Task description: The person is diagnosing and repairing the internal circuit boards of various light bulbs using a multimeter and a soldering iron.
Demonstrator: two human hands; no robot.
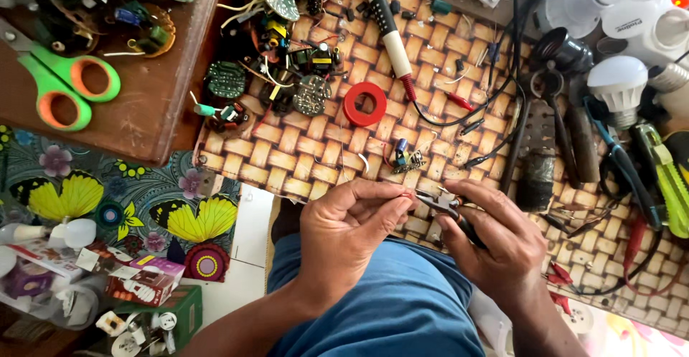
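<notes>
Just below the near edge of the woven mat [301,156], over the person's blue-clad lap, the two hands meet. The left hand [344,231] pinches a tiny reddish part [408,195] between thumb and fingertips; what it is cannot be told at this size. The right hand [495,238] is closed on the dark handles of small pliers [441,205], whose slim metal nose points at the pinched part — touching it or only just beside it, the view does not show.

As a judgement, the work looks mid-way: a small board with a blue capacitor [405,159] lies alone on the mat just above the hands, apart from the heap, while many round green circuit boards [269,48] sit piled at the mat's far left, wires trailing.

The mat is plaited from flat tan strips, glossy and ridged. On it, above the small board, lies a smooth red ring [364,104]; beyond that a white-handled soldering iron [386,23] with a black cord. To the mat's right stand matte white bulbs [616,84]; to its left, on brown wood, green-and-orange scissors [64,84].
</notes>
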